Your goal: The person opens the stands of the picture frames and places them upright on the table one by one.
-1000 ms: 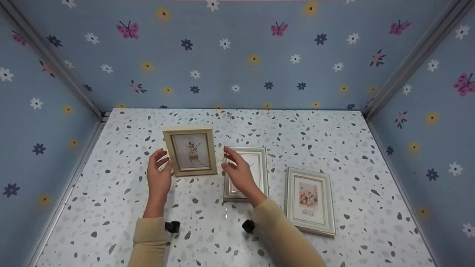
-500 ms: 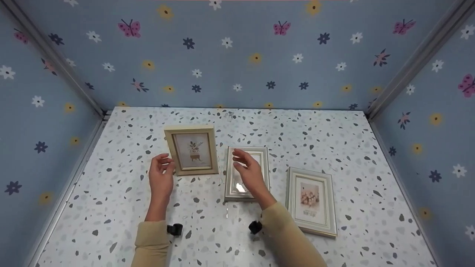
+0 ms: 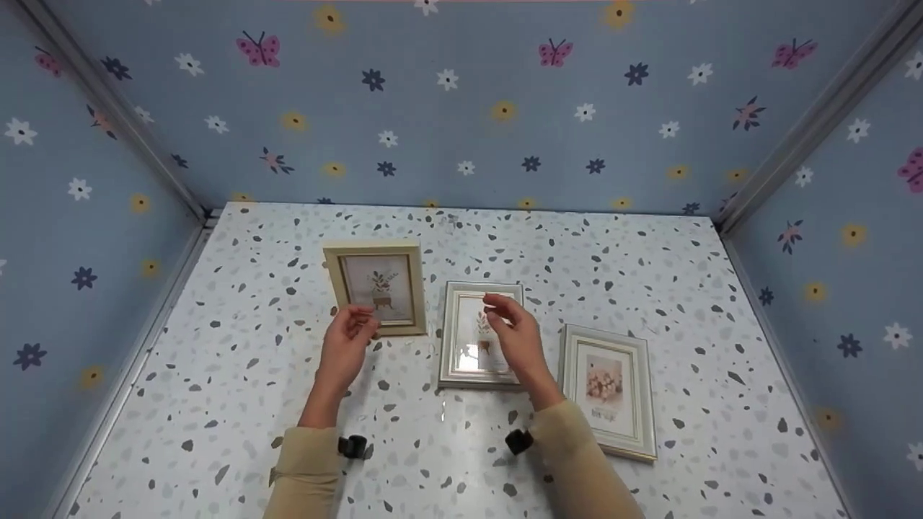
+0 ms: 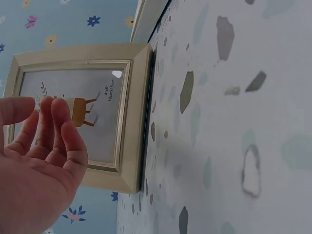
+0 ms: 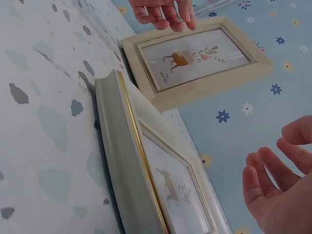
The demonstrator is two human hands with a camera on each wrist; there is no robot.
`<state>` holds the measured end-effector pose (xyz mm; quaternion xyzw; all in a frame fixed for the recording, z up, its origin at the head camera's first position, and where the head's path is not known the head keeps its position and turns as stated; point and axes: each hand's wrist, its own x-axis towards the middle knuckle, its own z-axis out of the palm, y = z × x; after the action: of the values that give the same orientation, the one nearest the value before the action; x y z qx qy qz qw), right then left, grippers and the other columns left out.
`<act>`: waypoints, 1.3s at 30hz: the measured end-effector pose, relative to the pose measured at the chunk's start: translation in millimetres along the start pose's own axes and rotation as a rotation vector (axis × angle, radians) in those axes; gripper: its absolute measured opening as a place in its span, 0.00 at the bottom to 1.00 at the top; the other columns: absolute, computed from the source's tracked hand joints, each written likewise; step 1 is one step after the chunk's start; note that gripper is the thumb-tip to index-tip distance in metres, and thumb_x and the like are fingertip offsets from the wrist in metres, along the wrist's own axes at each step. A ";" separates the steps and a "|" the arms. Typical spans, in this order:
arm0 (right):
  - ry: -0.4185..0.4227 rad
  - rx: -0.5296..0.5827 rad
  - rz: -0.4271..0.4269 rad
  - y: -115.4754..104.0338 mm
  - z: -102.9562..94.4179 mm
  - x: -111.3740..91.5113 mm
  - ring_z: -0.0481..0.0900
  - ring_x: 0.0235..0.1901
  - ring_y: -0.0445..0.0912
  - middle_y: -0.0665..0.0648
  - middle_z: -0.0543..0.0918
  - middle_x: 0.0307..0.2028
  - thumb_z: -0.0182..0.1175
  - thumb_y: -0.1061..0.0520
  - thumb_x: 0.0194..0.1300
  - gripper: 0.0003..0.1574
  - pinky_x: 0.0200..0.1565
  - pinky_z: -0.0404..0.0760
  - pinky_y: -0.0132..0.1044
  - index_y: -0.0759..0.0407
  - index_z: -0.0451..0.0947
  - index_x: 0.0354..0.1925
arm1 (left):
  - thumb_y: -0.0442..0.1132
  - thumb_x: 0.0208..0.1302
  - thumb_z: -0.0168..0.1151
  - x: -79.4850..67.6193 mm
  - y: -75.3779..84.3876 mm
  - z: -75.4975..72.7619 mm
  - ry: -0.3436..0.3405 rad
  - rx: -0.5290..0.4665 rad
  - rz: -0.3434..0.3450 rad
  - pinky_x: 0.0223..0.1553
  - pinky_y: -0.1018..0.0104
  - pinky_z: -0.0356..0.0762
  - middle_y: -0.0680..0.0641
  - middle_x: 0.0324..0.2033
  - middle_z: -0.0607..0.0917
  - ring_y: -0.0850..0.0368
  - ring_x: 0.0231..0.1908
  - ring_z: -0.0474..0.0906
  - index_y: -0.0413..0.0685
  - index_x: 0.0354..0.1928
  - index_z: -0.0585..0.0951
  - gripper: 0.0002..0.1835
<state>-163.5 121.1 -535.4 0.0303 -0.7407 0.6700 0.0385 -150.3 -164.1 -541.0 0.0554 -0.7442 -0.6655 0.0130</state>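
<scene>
- Left hand [image 3: 346, 352]: fingers loosely bent, thumb and fingertips standing slightly apart; nothing held.
- Right hand [image 3: 522, 344]: fingers curved inward, with a clear gap between thumb and fingers in its wrist view; nothing held.
- Contact: from where I stand, neither hand shows a touch on any frame; the overlap at the left fingertips does not settle the point there.
- Cream frame [image 3: 389, 288]: stands upright on the speckled tabletop [image 3: 411, 447], long axis vertical, picture turned toward the person. Position: just beyond the left hand, whose fingertips overlap its lower left corner in the head view. The left hand is the nearer.
- Middle frame [image 3: 470, 342]: lies flat, face up, to the right of the cream frame and closer to the person. Long axis: running away from the person. The right hand is over its right side.
- Right-hand frame [image 3: 607, 389]: lies flat, face up, beside the middle frame, long axis slightly turned. The right hand is the nearer; the right sleeve [image 3: 570, 440] covers its near left corner.
</scene>
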 end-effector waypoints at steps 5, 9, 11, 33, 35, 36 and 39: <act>0.068 -0.043 0.036 4.6 -14.6 -1.9 0.79 0.56 0.53 0.60 0.82 0.55 0.58 0.66 0.70 0.18 0.59 0.75 0.46 0.65 0.79 0.57 | 0.33 0.74 0.56 -2.8 1.5 10.7 -0.075 0.031 0.003 0.47 0.51 0.77 0.36 0.44 0.83 0.47 0.41 0.80 0.33 0.55 0.74 0.13; 0.119 -0.076 0.064 7.7 -23.0 -4.7 0.78 0.55 0.51 0.57 0.83 0.53 0.59 0.64 0.70 0.17 0.58 0.75 0.45 0.61 0.80 0.56 | 0.32 0.74 0.56 -4.5 -3.2 19.4 -0.122 0.028 0.024 0.48 0.52 0.76 0.37 0.45 0.84 0.48 0.42 0.81 0.33 0.53 0.75 0.11; 0.137 -0.090 0.082 8.1 -26.4 -6.2 0.78 0.55 0.51 0.57 0.83 0.53 0.58 0.64 0.70 0.17 0.58 0.75 0.46 0.60 0.80 0.56 | 0.32 0.73 0.56 -5.8 -3.7 24.3 -0.137 0.027 0.031 0.48 0.54 0.76 0.39 0.45 0.85 0.47 0.43 0.82 0.34 0.53 0.76 0.11; 0.167 -0.227 0.177 25.8 -56.1 -23.8 0.76 0.58 0.57 0.66 0.81 0.55 0.60 0.62 0.69 0.21 0.59 0.74 0.50 0.63 0.78 0.59 | 0.35 0.72 0.57 -22.0 -0.1 80.7 -0.310 0.134 0.013 0.63 0.50 0.68 0.44 0.69 0.68 0.46 0.66 0.67 0.49 0.72 0.65 0.28; 0.161 -0.226 0.171 26.6 -56.8 -24.8 0.76 0.58 0.57 0.67 0.80 0.55 0.60 0.63 0.69 0.21 0.60 0.73 0.50 0.64 0.78 0.59 | 0.35 0.72 0.58 -22.0 -0.6 83.9 -0.296 0.122 0.006 0.63 0.49 0.66 0.43 0.70 0.67 0.47 0.66 0.66 0.50 0.72 0.64 0.29; 0.154 -0.226 0.168 27.0 -57.0 -25.4 0.76 0.58 0.57 0.67 0.80 0.55 0.60 0.63 0.69 0.21 0.60 0.73 0.50 0.65 0.78 0.59 | 0.35 0.71 0.58 -22.0 -0.7 85.2 -0.289 0.114 0.000 0.64 0.49 0.65 0.42 0.70 0.67 0.47 0.66 0.66 0.51 0.73 0.64 0.30; 0.148 -0.222 0.172 28.1 -56.6 -26.6 0.76 0.58 0.57 0.66 0.80 0.56 0.60 0.62 0.69 0.22 0.60 0.73 0.49 0.64 0.77 0.60 | 0.35 0.71 0.58 -22.3 -1.8 88.4 -0.273 0.096 -0.013 0.66 0.46 0.62 0.39 0.69 0.67 0.45 0.67 0.64 0.50 0.73 0.63 0.31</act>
<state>-138.8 180.0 -560.2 -0.0873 -0.8052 0.5853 0.0384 -136.3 -74.6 -551.6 -0.0304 -0.7695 -0.6307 -0.0953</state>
